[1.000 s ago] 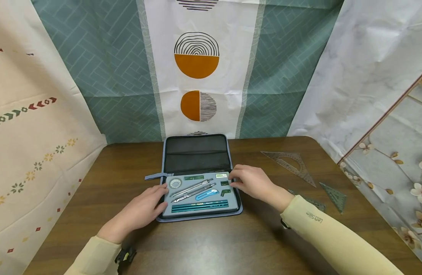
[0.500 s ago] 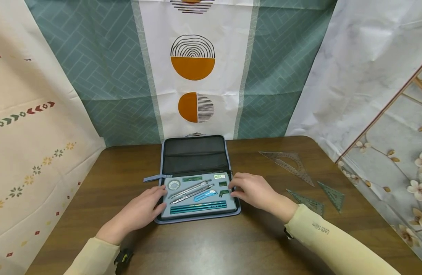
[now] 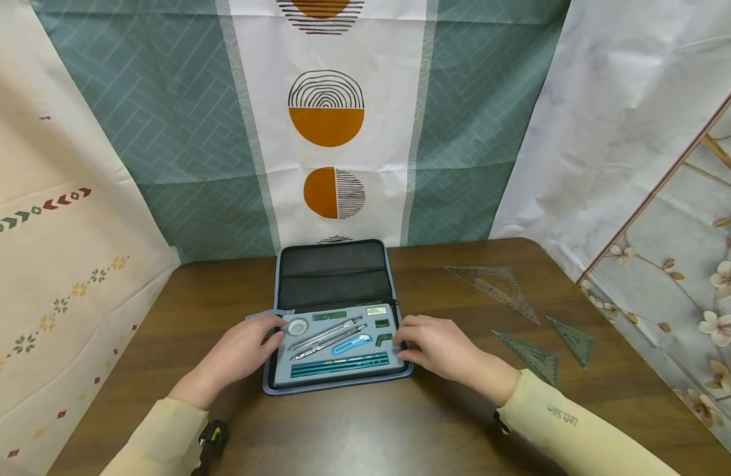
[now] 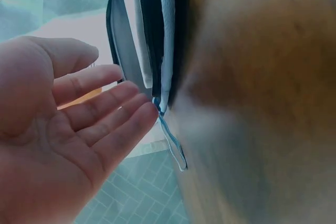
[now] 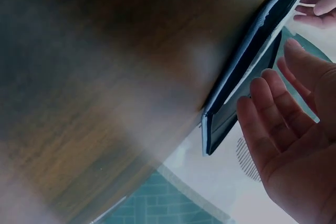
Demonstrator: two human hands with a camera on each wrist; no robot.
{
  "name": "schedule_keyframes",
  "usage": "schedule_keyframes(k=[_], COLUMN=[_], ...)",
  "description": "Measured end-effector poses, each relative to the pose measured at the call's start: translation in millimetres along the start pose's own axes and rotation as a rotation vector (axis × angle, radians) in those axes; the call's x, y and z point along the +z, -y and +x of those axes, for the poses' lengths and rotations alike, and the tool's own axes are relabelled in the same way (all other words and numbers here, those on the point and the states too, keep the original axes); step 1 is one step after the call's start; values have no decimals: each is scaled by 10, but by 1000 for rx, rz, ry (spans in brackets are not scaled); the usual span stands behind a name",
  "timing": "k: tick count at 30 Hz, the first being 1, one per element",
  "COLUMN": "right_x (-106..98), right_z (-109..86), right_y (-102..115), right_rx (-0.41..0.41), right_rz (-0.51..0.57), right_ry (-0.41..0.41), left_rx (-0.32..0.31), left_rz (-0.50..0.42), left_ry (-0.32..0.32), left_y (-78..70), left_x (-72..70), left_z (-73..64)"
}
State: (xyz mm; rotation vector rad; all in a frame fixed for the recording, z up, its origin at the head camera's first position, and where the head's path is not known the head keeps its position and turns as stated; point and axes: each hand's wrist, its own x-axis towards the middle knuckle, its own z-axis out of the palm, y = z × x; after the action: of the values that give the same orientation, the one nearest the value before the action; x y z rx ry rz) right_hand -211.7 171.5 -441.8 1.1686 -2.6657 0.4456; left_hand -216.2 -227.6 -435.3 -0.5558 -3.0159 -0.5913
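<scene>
An unzipped blue-grey case (image 3: 332,268) lies on the table with its black lid raised behind. Its grey tray (image 3: 283,374) carries two silver compasses (image 3: 323,336), a blue utility knife (image 3: 351,344), several dark green pencils (image 3: 339,365), a round white piece (image 3: 298,326), a white eraser (image 3: 376,311) and small green pieces. My left hand (image 3: 239,352) has its fingertips at the tray's left edge, fingers loosely bent. At the right edge, near a green angled piece (image 3: 384,339), are the fingertips of my right hand (image 3: 439,347). Both wrist views show relaxed fingers gripping nothing.
To the right lie a clear set square (image 3: 522,307) and two green set squares, one nearer (image 3: 520,349) and one farther right (image 3: 579,344). A strap (image 3: 259,314) sticks out at the case's left. Patterned cloths hang behind the brown table (image 3: 341,430).
My left hand has slid away from me along the tray's left edge, partly covering the strap. My right hand has slid nearer along the right edge. The head view has tilted slightly up.
</scene>
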Motion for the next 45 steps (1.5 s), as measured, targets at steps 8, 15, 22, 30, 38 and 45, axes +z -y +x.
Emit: schedule_keyframes(k=[8,15,22,30,38,45], right_x=[-3,2,22,33,60,80], right_z=[-40,-74,-98,-127,-145,-137], right_y=[34,47,59,59,73,76], right_rx=[-23,-40,-48,-46,-69,-88], right_rz=[12,28,14,19,16,-8], right_ry=[12,18,22,19,8,1], left_rx=[-19,-47,-80,-169,-239,-272], left_rz=[22,28,-1,-175,-321,-469], left_ry=[-97,-125,-127,-71,-32,11], left_y=[60,163,268,395,510,536], left_x=[-66,-100,-168,-232,-169,-107], left_z=[148,311,495,697,860,962])
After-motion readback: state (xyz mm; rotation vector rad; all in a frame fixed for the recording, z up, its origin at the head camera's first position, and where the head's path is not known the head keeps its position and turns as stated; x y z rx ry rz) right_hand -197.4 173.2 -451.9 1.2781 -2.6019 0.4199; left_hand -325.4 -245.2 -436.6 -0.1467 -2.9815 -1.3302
